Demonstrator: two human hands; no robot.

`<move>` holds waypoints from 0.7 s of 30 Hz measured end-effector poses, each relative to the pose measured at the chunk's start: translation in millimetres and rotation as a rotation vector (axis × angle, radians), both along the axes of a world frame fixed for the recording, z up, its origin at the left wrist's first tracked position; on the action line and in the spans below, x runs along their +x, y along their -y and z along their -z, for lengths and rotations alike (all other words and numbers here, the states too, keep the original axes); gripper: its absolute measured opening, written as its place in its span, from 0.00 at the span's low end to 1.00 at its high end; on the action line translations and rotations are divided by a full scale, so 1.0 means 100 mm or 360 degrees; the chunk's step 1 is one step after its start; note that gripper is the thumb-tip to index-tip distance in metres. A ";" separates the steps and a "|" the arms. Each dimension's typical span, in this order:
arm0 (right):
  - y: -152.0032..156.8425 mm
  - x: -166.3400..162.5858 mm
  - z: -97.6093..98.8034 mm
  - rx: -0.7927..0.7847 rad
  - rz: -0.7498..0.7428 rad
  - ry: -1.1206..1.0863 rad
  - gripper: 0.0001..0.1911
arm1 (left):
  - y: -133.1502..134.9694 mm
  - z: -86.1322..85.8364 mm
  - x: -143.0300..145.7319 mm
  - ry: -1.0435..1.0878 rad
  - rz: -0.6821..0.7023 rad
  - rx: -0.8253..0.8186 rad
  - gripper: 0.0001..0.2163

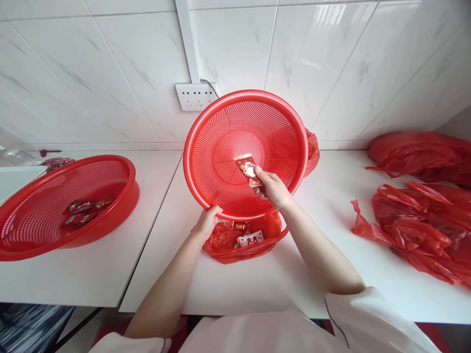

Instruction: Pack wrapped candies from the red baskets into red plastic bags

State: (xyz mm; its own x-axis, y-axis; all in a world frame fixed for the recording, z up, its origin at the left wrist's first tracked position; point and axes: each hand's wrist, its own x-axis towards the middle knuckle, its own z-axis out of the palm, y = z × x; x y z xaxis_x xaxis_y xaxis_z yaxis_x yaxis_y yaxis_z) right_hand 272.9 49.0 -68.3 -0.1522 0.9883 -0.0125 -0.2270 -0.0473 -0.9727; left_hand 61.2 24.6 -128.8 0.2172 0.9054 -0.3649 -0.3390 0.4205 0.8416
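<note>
A round red perforated basket [221, 122] is tipped up toward me over the white table. My left hand [208, 221] grips its lower rim, fingers closed on the edge. My right hand [273, 189] reaches into the basket and pinches a small red and gold packet [248, 169] against the basket's bottom. Below the tilted basket lies an open red plastic bag [224, 242] holding small wrapped sweets and a white card with red characters [250, 239].
A second red basket [121, 196] with a few dark wrapped packets sits at the left on an adjoining table. Several crumpled red plastic bags [423, 225] lie at the right. A wall socket [194, 96] sits on the marble wall behind.
</note>
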 end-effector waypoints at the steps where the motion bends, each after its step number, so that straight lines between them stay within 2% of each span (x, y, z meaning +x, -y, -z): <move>1: 0.00 0.00 0.00 0.0017 0.0018 0.0012 0.27 | 0.00 0.00 0.00 -0.0002 0.0007 0.0003 0.09; 7: 0.03 0.02 -0.04 0.0263 0.0075 0.0086 0.27 | 0.00 0.02 -0.01 0.0007 0.0034 0.0020 0.07; 13: 0.10 0.03 -0.09 0.0520 0.0183 0.0322 0.26 | 0.00 0.03 -0.02 -0.0015 0.0003 0.0022 0.07; 18: 0.12 0.01 -0.11 0.0343 0.0121 0.0181 0.17 | 0.00 0.04 -0.01 -0.0006 0.0008 0.0039 0.09; 21: 0.10 0.01 -0.08 0.0245 0.0059 0.0044 0.21 | -0.01 0.04 -0.01 -0.0001 0.0023 0.0050 0.10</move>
State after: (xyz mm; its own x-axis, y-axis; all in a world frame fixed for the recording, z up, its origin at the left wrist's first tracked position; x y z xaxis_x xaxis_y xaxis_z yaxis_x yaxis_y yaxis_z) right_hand 273.5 39.4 -60.4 -0.1174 0.9837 0.1361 -0.1990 0.1110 -0.9737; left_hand 60.7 25.1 -132.4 0.2302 0.9131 -0.3366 -0.3325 0.3988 0.8546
